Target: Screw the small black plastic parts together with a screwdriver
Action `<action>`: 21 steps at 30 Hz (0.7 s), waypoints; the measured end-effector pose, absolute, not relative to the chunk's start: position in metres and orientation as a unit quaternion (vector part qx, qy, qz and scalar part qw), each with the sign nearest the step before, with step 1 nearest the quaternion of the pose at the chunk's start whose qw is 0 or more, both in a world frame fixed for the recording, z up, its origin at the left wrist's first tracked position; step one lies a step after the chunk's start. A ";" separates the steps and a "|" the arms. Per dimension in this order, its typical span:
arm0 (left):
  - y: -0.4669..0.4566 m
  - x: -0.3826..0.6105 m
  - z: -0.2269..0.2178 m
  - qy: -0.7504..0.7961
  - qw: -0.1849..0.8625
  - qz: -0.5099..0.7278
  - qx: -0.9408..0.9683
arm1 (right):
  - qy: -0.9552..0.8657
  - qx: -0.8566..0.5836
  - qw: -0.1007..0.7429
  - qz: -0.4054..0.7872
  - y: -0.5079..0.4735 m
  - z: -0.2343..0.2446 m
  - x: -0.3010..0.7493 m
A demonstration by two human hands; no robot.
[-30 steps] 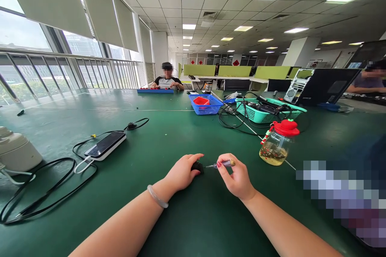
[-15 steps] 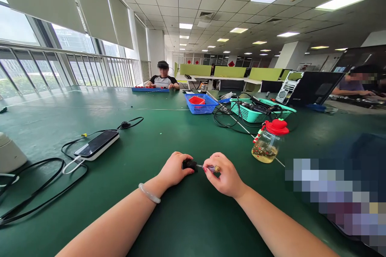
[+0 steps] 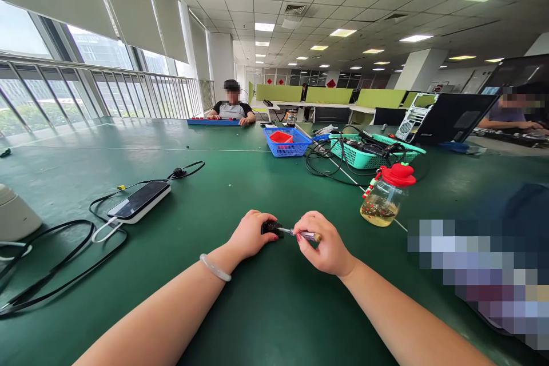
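My left hand (image 3: 252, 234) is closed around a small black block-like part (image 3: 271, 228) on the green table, thumb in front and fingers behind. What kind of part it is cannot be made out. A screwdriver (image 3: 309, 236) with a clear handle is pinched in my right hand (image 3: 325, 244), lying nearly level. Its thin metal shaft points left and its tip meets the right side of the black part. My fingers partly cover both things.
Right of my hands stands a bottle (image 3: 381, 203) with a red lid. Beyond are a blue basket (image 3: 288, 148) and a teal basket (image 3: 364, 159) with cables. A white device (image 3: 140, 201) with cords lies left. A person (image 3: 232, 108) sits across the green table (image 3: 223, 183).
My right hand has drawn slightly right with the screwdriver, so more shaft shows between it and the black part. The view has tilted down slightly; my left hand keeps its hold.
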State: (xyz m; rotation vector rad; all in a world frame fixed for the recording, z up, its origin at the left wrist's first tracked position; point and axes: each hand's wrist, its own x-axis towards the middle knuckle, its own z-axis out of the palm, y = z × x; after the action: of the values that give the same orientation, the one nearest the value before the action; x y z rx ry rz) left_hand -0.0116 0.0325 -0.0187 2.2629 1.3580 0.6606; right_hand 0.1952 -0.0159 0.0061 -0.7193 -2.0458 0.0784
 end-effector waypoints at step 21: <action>0.031 -0.012 -0.019 0.498 0.210 0.249 0.803 | -0.810 -0.330 0.485 0.012 -0.013 0.000 0.195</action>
State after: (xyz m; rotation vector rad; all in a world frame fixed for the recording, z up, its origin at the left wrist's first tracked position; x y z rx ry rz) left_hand -0.0116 0.0306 -0.0194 2.2337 1.3846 0.6928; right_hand 0.1948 -0.0135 0.0003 -0.8037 -1.9704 0.0290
